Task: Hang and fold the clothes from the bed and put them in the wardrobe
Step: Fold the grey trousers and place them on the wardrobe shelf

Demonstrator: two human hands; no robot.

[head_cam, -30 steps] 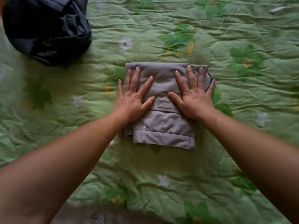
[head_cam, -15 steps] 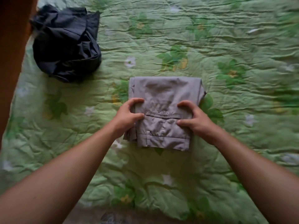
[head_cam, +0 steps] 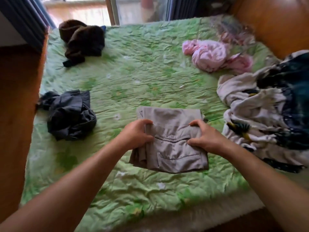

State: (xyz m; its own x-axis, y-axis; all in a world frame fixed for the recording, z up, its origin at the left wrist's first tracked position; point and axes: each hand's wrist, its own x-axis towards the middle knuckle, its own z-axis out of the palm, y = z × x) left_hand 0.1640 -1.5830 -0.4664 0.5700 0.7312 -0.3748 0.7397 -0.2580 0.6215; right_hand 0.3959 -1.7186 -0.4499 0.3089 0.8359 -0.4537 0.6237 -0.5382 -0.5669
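Change over 1 s: both palms lay flat on the folded grey trousers (head_cam: 173, 148), pressing; 0.5 s ago the fingers curled round its sides. Now the left hand (head_cam: 136, 134) grips the left edge and the right hand (head_cam: 206, 137) grips the right edge, thumbs on top. The bundle sits between the 2 hands, near edge raised off the green bed cover (head_cam: 142, 72), shadow beneath; far-edge contact unclear. Judgement: fold finished, carry to wardrobe starting; wardrobe not identifiable. Unfolded: dark grey garment (head_cam: 70, 116) left of the left hand, brown garment (head_cam: 82, 41) beyond it, pink garment (head_cam: 212, 55) beyond the right hand, white-and-dark heap (head_cam: 260, 111) right of it.
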